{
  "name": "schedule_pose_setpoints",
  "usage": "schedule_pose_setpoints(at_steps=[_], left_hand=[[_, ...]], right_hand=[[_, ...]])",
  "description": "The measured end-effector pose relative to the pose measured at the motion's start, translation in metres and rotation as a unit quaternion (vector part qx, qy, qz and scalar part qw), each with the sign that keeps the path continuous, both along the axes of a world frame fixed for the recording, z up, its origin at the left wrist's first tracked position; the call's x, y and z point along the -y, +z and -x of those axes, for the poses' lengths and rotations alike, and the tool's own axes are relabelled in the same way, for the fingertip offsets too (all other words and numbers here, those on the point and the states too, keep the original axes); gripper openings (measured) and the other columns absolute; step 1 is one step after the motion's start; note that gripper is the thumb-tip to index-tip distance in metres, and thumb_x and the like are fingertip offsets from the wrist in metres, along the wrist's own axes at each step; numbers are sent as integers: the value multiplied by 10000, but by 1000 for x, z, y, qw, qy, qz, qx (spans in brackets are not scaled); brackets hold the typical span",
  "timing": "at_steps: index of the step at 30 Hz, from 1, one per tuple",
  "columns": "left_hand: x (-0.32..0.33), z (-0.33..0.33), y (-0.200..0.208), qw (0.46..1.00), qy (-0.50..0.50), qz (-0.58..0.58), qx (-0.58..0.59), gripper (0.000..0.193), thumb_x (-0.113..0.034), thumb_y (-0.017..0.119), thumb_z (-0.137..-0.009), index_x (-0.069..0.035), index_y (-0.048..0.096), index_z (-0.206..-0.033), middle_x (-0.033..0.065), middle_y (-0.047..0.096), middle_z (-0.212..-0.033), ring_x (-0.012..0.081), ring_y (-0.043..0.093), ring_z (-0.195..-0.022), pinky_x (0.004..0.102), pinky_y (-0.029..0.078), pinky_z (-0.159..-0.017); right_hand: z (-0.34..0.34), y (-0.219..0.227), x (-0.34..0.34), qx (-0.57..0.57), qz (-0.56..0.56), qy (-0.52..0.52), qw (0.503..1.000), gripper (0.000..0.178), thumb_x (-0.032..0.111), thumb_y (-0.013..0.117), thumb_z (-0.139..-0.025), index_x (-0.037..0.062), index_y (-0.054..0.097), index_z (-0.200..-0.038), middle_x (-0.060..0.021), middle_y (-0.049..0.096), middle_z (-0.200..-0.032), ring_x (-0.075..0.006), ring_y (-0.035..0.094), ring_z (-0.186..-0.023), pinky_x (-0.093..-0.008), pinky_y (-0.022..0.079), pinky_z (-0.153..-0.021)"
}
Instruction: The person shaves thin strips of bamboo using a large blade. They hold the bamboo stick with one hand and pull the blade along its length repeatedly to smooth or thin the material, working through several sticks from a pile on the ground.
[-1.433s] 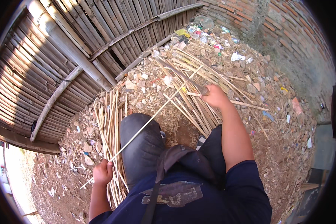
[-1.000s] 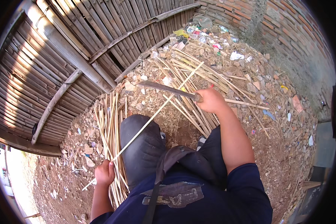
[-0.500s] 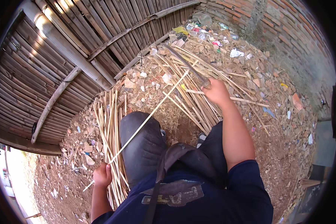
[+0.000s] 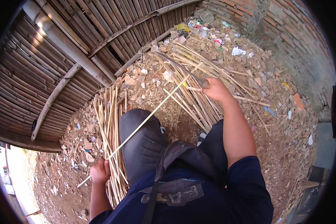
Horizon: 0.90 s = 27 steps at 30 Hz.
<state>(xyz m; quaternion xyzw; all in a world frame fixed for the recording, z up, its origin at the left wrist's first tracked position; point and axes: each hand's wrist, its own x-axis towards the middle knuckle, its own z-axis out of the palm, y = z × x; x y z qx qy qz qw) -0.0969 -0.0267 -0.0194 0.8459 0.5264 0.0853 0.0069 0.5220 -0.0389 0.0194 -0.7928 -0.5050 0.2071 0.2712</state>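
Observation:
My left hand (image 4: pixel 100 171), closed, grips a long thin bamboo strip (image 4: pixel 145 120) near its lower end. The strip slants up across my left knee toward the far right, and a short tail sticks out beyond the fist. A long-bladed knife (image 4: pixel 177 65) is in my right hand (image 4: pixel 215 89), its dark blade pointing to the far left. The strip's far part crosses the blade; whether they touch, I cannot tell. Beneath the knife lies a pile of split bamboo strips (image 4: pixel 198 102). More bamboo strips (image 4: pixel 107 136) are stacked beside my left leg.
A bamboo slat wall (image 4: pixel 41 86) with thick poles rises on the left. At the far right stands a brick wall (image 4: pixel 287 33). Stones, dry straw and scattered litter (image 4: pixel 238 51) cover the ground. My bent knees (image 4: pixel 138 128) frame the space before me.
My left hand has shifted slightly up and left, and more of the strip's tail shows beyond it. The knife's tip has dropped lower and to the left.

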Motion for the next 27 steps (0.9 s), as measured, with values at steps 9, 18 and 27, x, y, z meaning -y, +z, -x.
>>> schedule_pose_setpoints(at_steps=[9, 18, 27], left_hand=[[0, 9, -6, 999, 14, -20, -30, 310, -317, 538, -1007, -78, 514, -811, 214, 634, -699, 452, 632, -593, 562, 494, -526], [0, 16, -2, 999, 13, 46, -5, 313, -338, 517, -1020, -79, 525, -845, 233, 623, -674, 485, 621, -613, 588, 490, -558], [-1, 5, 2, 1000, -2, 30, 8, 320, -335, 530, -1023, -86, 520, -822, 213, 618, -638, 462, 625, -584, 569, 496, -543]], right_hand=[[-1, -18, -7, 33, 95, 25, 995, 421, 252, 735, -821, 64, 705, -1196, -230, 719, -1084, -394, 683, -1051, -453, 543, -923], [47, 12, -1, 84, 4, 37, 996, 307, 232, 712, -828, 81, 722, -1094, -222, 724, -982, -401, 690, -937, -473, 546, -840], [13, -9, -7, 36, 13, 2, 999, 416, 281, 751, -831, 10, 710, -1144, -243, 722, -1019, -399, 693, -963, -459, 540, -874]])
